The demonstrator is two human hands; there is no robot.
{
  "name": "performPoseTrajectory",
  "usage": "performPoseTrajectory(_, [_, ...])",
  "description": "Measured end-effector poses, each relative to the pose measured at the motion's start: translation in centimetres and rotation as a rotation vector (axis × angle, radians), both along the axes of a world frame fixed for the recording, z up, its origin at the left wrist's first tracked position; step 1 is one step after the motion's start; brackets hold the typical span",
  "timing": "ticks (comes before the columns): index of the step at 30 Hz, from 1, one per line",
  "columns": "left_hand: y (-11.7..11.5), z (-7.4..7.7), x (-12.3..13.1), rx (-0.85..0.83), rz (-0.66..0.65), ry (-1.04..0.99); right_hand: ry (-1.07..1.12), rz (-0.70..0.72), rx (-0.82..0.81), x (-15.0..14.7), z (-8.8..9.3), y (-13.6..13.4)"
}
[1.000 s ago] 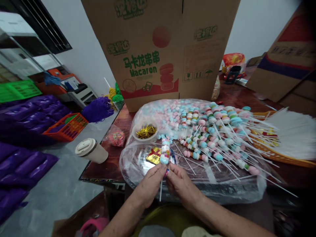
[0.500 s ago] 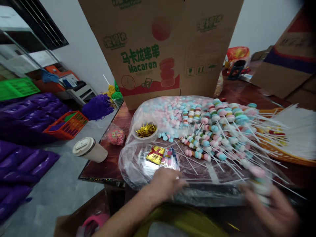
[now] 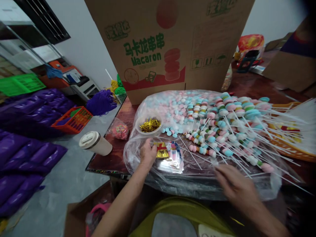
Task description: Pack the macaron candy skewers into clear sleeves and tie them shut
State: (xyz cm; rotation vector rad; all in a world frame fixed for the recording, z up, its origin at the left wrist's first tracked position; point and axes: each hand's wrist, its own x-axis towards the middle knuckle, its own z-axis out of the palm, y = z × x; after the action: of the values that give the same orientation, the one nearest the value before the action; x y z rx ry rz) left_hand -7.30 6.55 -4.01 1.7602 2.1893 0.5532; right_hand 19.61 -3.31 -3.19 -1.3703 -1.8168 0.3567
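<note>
My left hand [image 3: 148, 152] is at the left edge of a fanned stack of shiny clear packaging bags [image 3: 176, 161], beside a gold twist-tie packet [image 3: 161, 152] on top. Its fingers are curled together; what they pinch is hidden. Lower right, my right hand [image 3: 234, 181] reaches over the clear plastic sheet [image 3: 195, 182], fingers pressed together and slightly blurred. Anything between those fingertips cannot be made out. Beyond it lie many marshmallow skewers [image 3: 227, 131] on white sticks, one [image 3: 259, 163] at the near right of the pile. A bowl [image 3: 148, 131] holds gold twist ties.
A large cardboard box [image 3: 153, 75] stands behind loose marshmallows [image 3: 177, 108]. A lidded cup [image 3: 96, 143] and a bag of small pink candies [image 3: 120, 131] are left. An orange basket [image 3: 291, 149] with white sticks sits right. Purple bundles [image 3: 24, 164] cover the floor.
My right hand has let go of a marshmallow skewer, which now lies on the pile, and has moved left. My left hand has moved up and left to the stack's edge. The view shifted slightly.
</note>
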Motion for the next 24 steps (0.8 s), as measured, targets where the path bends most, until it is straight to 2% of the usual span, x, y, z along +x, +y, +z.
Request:
performPoseTrajectory(3, [-1.4,0.1,-1.7,0.031,0.009,-0.001,-0.209,0.163,0.05,-4.7,0.2,5.0])
performPoseTrajectory(7, [-3.4,0.3,-2.0,0.112,-0.054,0.061,-0.343,0.162,0.028,-10.5,0.0,11.0])
performPoseTrajectory(10, [-4.6,0.0,-0.7,0.219,-0.272,0.167,-0.421,0.153,0.004,-12.0,-1.2,12.9])
performPoseTrajectory(12, [-5.1,-0.5,0.1,0.235,-0.413,0.22,-0.452,0.124,-0.013,-11.9,-2.0,13.2])
performPoseTrajectory(14, [-5.4,-0.9,0.2,0.231,-0.453,0.221,-0.463,0.079,-0.012,-11.2,-2.1,13.3])
performPoseTrajectory(16, [-5.3,-0.9,-0.1,0.242,-0.459,0.168,-0.468,0.053,0.019,-10.2,-1.4,13.1])
performPoseTrajectory(18, [-4.8,-0.1,-0.4,0.293,-0.439,0.095,-0.48,0.075,0.063,-9.1,0.0,12.7])
performPoseTrajectory(21, [-3.5,2.2,0.0,0.438,-0.398,0.077,-0.481,0.153,0.134,-8.0,2.1,11.3])
performPoseTrajectory(24, [-1.9,4.0,1.3,0.426,-0.611,0.107,-0.271,0.222,0.121,-7.3,2.5,9.3])
